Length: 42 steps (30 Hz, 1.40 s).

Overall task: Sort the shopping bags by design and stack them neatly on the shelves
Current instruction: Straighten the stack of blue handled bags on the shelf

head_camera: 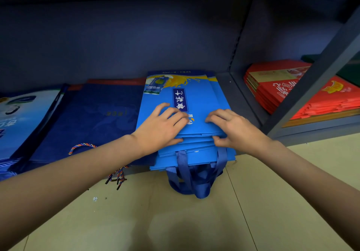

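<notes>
Stacked bright-blue woven shopping bags (183,102) on the low grey shelf (239,95) are gripped at the near edge by left hand (161,128) and right hand (231,130); light, limp, slippery layers are judged best squared there.

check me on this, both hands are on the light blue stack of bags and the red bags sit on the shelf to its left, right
Not quite. Both hands, left and right, are on the light blue stack, but the red bags sit on the shelf to its right, past the upright post. To its left lie dark blue bags. The head view shows this.
</notes>
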### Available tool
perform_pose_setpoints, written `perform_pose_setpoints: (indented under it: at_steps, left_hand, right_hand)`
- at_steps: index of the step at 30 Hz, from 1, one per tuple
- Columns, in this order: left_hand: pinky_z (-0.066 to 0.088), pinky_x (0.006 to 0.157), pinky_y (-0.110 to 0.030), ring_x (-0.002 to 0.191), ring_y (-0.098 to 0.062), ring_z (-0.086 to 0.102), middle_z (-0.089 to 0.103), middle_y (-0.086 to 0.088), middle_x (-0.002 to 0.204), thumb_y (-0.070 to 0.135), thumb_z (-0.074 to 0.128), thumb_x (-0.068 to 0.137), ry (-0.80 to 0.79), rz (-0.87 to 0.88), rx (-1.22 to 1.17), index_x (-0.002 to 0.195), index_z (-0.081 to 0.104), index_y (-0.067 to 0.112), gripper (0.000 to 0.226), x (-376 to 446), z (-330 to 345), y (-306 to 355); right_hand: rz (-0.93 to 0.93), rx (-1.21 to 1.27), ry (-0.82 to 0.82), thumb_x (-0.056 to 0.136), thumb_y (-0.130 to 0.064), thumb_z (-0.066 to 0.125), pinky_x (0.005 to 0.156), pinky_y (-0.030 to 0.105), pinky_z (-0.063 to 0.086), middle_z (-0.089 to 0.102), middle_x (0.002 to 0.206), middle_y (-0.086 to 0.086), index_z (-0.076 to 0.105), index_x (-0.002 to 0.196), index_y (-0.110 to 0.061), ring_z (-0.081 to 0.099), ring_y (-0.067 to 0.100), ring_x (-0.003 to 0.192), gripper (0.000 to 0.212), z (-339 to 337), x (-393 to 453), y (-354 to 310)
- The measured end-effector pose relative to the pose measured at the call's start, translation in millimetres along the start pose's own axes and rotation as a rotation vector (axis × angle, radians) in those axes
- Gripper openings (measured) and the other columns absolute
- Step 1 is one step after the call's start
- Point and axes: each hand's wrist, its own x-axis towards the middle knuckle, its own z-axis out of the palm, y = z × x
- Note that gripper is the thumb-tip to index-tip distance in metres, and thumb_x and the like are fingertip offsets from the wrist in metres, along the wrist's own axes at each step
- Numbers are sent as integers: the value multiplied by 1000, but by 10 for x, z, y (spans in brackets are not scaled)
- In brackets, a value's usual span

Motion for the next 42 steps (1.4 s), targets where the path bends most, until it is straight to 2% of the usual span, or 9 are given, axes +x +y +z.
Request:
perform_pose_setpoints:
  at_steps: [7, 11, 14, 18, 22, 27, 34, 38, 42]
  left_hand:
    - [45, 92, -42, 100, -23, 60, 63, -3, 117, 54, 57, 77, -37, 40, -43, 116, 52, 13, 57, -87, 41, -42]
    - [48, 89, -43, 101, -23, 60, 62, -1, 117, 54, 37, 82, -77, -62, -68, 116, 46, 18, 50, -78, 53, -2]
    - [49, 85, -45, 95, -25, 63, 64, -3, 112, 52, 59, 71, -76, -76, -55, 112, 45, 18, 55, -76, 121, 76]
    - [52, 77, -44, 88, -27, 64, 65, -6, 106, 46, 86, 40, -143, -108, -81, 106, 50, 15, 81, -44, 199, 180]
    - [54, 76, -41, 88, -29, 65, 67, -10, 106, 47, 87, 50, -148, -48, -61, 100, 67, 8, 67, -32, 225, 215]
    - [51, 84, -45, 91, -26, 65, 67, -5, 108, 55, 84, 51, -136, -76, -103, 102, 65, 11, 70, -6, 176, 163]
    - [48, 87, -53, 92, -29, 65, 68, -6, 105, 37, 85, 45, -192, -123, 34, 103, 68, 9, 66, 50, 112, 301]
    - [48, 87, -53, 98, -30, 63, 66, -6, 110, 39, 88, 41, -196, -167, 2, 110, 58, 11, 80, 30, 201, 343]
    - [51, 85, -40, 106, -25, 56, 62, -5, 120, 46, 82, 63, -150, -129, -65, 117, 44, 15, 73, -163, 319, 266]
  right_hand:
    - [3, -14, 75, 73, -18, 72, 64, 45, 55, 56, 121, 4, 59, 117, -12, 48, 25, 113, 46, 67, -90, -21]
    - [310, 185, -4, 72, -36, 79, 107, 52, 33, 22, 149, 7, 42, 137, -23, 20, 30, 136, 76, 79, -93, 78]
    - [454, 324, -166, 71, -39, 79, 112, 42, 28, 8, 153, 3, 23, 146, -28, 24, 28, 139, 94, 55, -89, 128]
    - [406, 182, -257, 76, -42, 74, 105, 38, 34, 7, 154, -1, 24, 146, -30, 39, 28, 130, 87, 59, -98, 106]
    - [375, 132, -313, 82, -43, 67, 106, 34, 32, 16, 154, -1, 22, 148, -31, 34, 24, 134, 81, 30, -120, 143]
    - [364, 27, -335, 80, -55, 63, 102, 44, 40, 24, 151, -5, 21, 147, -38, 40, 27, 130, 82, -34, -88, 196]
    - [361, 82, -303, 81, -47, 66, 102, 44, 40, 31, 146, -4, 22, 148, -33, 41, 26, 128, 80, -35, -101, 201]
    - [347, 68, -284, 83, -46, 65, 103, 39, 38, 32, 146, -3, 24, 147, -31, 43, 25, 127, 78, 1, -119, 166]
    - [332, 1, -300, 84, -52, 61, 100, 38, 39, 30, 147, -5, 23, 147, -33, 44, 24, 126, 77, 27, -121, 105]
